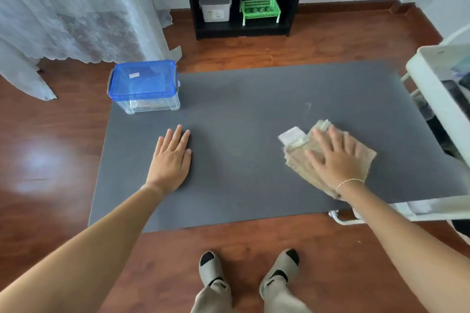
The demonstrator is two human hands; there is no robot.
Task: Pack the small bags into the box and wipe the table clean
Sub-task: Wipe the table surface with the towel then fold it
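Head view: right hand (334, 157) flat, fingers straight, pressing beige cloth (297, 162) on grey table (241, 109), right side. Left hand (171, 157) flat, empty, bracing. Lidded clear box (145, 85) at far left corner; unwiped surface lying leftward of cloth.

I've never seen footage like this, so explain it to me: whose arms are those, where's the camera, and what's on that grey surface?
There is no machine here. A person wears a camera on the head, looking down, so you see their own arms and feet. The left hand rests flat on the grey table. The right hand presses a beige cloth flat against the table with straight fingers, blurred as if wiping. A clear box with a blue lid, closed, stands at the far left corner. Nothing is gripped.
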